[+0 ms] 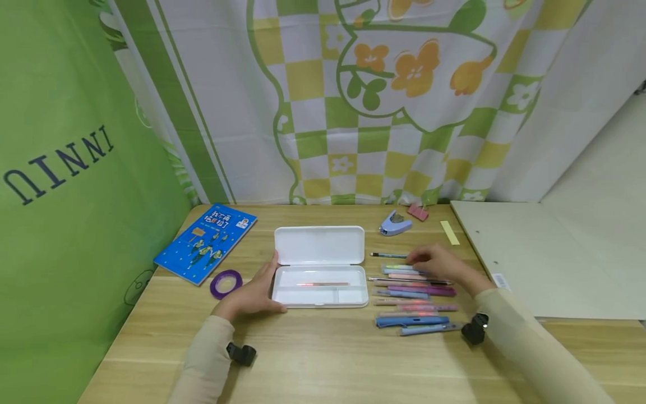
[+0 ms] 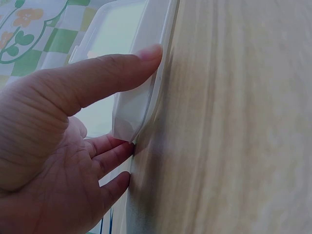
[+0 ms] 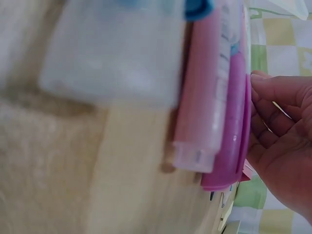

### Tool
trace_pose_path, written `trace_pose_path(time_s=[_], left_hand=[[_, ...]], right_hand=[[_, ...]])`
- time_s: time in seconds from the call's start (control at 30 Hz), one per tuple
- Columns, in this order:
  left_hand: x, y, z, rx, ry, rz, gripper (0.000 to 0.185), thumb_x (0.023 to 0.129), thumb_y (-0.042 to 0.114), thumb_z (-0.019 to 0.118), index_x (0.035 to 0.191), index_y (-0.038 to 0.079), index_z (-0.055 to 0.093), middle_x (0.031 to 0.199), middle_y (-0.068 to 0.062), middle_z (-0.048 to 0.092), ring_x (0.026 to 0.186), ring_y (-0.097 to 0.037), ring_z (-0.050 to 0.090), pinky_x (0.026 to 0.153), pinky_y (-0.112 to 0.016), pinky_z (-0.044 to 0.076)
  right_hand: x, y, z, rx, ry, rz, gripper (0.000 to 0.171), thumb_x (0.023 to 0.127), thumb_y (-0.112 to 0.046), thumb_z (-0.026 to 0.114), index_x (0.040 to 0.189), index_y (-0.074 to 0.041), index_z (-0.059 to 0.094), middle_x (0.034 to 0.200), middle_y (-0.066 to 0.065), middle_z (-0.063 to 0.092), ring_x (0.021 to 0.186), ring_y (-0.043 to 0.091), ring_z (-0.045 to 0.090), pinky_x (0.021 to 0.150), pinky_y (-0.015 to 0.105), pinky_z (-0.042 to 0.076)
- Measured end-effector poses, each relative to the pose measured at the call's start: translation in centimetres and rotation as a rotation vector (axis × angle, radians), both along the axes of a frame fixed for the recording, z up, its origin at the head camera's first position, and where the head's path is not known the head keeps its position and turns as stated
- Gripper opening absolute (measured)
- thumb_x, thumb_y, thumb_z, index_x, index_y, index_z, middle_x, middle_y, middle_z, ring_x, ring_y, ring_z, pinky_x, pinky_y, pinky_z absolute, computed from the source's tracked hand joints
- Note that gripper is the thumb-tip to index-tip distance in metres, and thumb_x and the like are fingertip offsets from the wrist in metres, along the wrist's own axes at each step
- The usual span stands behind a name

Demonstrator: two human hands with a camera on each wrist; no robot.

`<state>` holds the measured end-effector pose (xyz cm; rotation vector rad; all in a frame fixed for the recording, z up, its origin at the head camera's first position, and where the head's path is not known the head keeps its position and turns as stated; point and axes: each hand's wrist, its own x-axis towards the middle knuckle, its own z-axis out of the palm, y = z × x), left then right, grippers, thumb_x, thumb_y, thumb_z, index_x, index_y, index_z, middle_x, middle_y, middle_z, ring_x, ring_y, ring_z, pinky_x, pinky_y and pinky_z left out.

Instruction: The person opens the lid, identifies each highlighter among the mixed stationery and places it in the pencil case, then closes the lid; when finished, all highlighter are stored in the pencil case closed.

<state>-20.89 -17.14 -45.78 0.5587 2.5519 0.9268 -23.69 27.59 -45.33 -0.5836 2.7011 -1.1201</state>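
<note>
- White pencil case (image 1: 310, 295): quantity one, on the bench (image 1: 323, 353), midway between the two grips; lid laid back, tray exposed.
- Inside the case: one slim writing item (image 1: 330, 284), beside the lengthwise divider.
- Progress, by judgement: early stage. One item is in the case; the whole row to its right is outside, and the lid is not closed.
- Left grip (image 1: 254, 290): thumb and fingers spread wide across the case's left end, thumb against the front wall; it braces the case rather than clasping it.
- Right grip (image 1: 439, 262): thumb and fingers drawn near one another over the rear of the row. Fingertips are partly hidden; cannot tell how far apart they are or whether they hold an item.
- Row of pens and pencils: about a dozen; overlap prevents an exact count. Distinguishable: one magenta pen (image 1: 441, 291), one blue clip pen (image 1: 414, 321), one light-blue pen (image 1: 421, 330) frontmost, one dark pencil (image 1: 387, 255) rearmost.
- Left of the case: one purple tape roll (image 1: 216, 285), one blue book (image 1: 207, 244).
- Behind the row: one lilac stapler-like device (image 1: 396, 227), one pink clip (image 1: 418, 212), one yellow strip (image 1: 450, 232).
</note>
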Motion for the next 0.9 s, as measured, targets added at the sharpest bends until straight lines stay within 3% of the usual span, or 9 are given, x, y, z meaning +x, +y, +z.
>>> trace_pose_path(time_s=[0.23, 0.5, 0.7, 0.9], left_hand=[[0.0, 0.0, 0.0, -0.020, -0.003, 0.005, 0.126, 0.073, 0.032, 0.082, 0.150, 0.009, -0.015, 0.156, -0.022, 0.001, 0.142, -0.040, 0.005, 0.113, -0.052, 0.015], [-0.1, -0.1, -0.2, -0.019, 0.002, 0.007, 0.126, 0.072, 0.033, 0.082, 0.150, 0.009, -0.014, 0.156, -0.022, 0.001, 0.142, -0.040, 0.005, 0.113, -0.052, 0.015], [-0.1, 0.0, -0.1, -0.013, -0.002, 0.008, 0.126, 0.072, 0.031, 0.082, 0.150, 0.008, -0.014, 0.156, -0.022, 0.003, 0.142, -0.040, 0.006, 0.113, -0.052, 0.015], [0.0, 0.0, 0.1, -0.028, -0.012, 0.010, 0.126, 0.073, 0.032, 0.082, 0.150, 0.009, -0.015, 0.157, -0.021, 0.000, 0.143, -0.039, 0.005, 0.114, -0.051, 0.015]], right_hand=[[-0.1, -0.2, -0.1, -0.005, -0.019, 0.006, 0.014, 0.085, 0.006, 0.062, 0.096, 0.005, 0.069, 0.093, 0.015, 0.069, 0.086, 0.021, 0.062, 0.071, 0.028, 0.051], [0.0, -0.3, 0.3, 0.010, 0.018, 0.010, 0.013, 0.085, 0.006, 0.060, 0.096, 0.004, 0.069, 0.091, 0.012, 0.068, 0.085, 0.018, 0.060, 0.073, 0.029, 0.051], [0.5, -1.3, 1.8, -0.018, 0.060, 0.048, 0.013, 0.086, 0.004, 0.062, 0.097, 0.005, 0.068, 0.094, 0.014, 0.069, 0.088, 0.022, 0.062, 0.075, 0.027, 0.052], [1.3, -4.4, 3.1, -0.025, 0.077, 0.100, 0.013, 0.088, 0.002, 0.061, 0.098, 0.001, 0.070, 0.096, 0.011, 0.069, 0.089, 0.021, 0.063, 0.076, 0.028, 0.053]])
